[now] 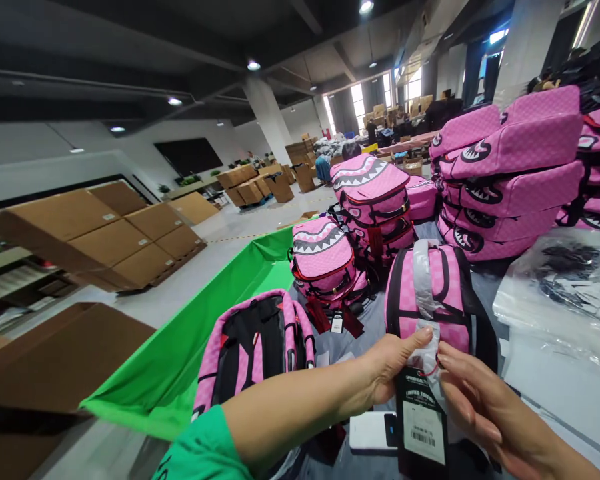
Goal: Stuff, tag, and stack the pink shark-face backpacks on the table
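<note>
Crumpled clear film (pixel 429 353) at a black hang tag (pixel 423 420) on a pink checkered backpack (pixel 430 300) is being pinched between the nearly closed fingers of the left hand (pixel 395 363) and right hand (pixel 480 400), above a grey table (pixel 555 380), with a green-lined bin (pixel 190 347) alongside and cardboard cartons (pixel 100 233) spread across the hall.

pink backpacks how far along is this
Looks done: a shark-mouth backpack lies with its tag on. In hand: the left hand and right hand pinch clear film by the black hang tag of a pink backpack. Left: the stacked pink bags, though how many is unclear.
</note>
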### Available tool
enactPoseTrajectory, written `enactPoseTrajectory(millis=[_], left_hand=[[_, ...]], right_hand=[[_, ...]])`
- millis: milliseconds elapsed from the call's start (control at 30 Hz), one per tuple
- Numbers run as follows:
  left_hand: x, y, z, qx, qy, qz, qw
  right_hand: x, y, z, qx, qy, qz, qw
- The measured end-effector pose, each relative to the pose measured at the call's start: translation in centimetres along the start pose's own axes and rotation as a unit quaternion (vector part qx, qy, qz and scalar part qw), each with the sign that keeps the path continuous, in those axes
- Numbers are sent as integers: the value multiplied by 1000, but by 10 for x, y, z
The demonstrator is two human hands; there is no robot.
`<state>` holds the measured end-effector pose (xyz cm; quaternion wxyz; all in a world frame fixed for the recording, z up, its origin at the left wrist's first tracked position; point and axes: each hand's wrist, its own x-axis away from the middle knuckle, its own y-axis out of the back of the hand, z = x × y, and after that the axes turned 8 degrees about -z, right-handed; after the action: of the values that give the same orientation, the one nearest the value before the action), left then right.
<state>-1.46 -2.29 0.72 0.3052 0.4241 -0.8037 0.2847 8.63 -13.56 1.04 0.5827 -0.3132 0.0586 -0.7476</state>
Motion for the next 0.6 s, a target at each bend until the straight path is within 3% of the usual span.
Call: enactPoseTrajectory(millis=[67, 167, 367, 433, 600], left_hand=[[1, -1, 1, 4, 16, -5, 1000], [3, -1, 1, 8, 28, -14, 999], [11, -6, 7, 5, 8, -49, 999], [11, -8, 8, 12, -10, -47, 999], [0, -6, 10, 35, -25, -50, 998]], right_hand=[[-5, -1, 1, -47, -30, 24, 998], [-6, 8, 2, -25, -50, 61, 997], [11, 49, -10, 48, -51, -13, 997], [6, 48, -9, 16, -58, -8, 998], [-15, 30, 0, -36, -85, 78, 993]])
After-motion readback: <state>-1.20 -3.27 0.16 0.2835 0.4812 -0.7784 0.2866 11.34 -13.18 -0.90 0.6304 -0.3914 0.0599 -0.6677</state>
